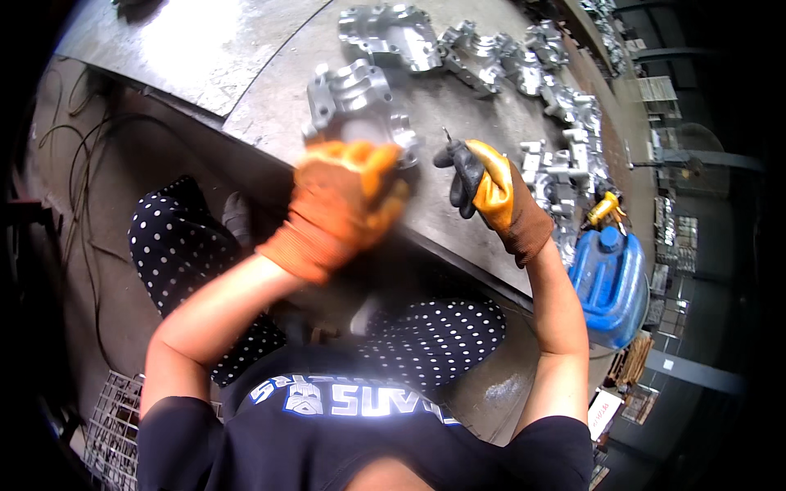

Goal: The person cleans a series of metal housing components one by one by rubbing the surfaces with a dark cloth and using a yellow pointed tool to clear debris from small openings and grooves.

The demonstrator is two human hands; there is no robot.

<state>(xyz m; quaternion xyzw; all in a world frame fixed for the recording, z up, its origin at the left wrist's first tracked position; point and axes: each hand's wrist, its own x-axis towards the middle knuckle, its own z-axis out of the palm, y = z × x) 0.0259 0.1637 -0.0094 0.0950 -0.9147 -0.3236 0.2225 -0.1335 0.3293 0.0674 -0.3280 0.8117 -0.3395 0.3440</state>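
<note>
A silver machined metal casting [358, 92] with curved saddles and holes lies near the front edge of the metal table. My left hand [344, 192], in an orange work glove and smeared by motion, is closed at the casting's near side; its fingertips are hidden. To the right, my right hand [491, 184] is raised over the table edge in an orange and yellow glove with blackened fingers. Its fingers are curled around a slim tool [446, 133], of which only a thin dark metal tip shows. That tip stands apart from the casting.
Several similar castings [475, 57] line the far and right parts of the table [270, 114]. A blue plastic jerrycan [606, 282] stands at the right, beside a yellow-handled tool [604, 209]. Cables [82, 180] hang and trail at the left, above a wire basket [115, 417].
</note>
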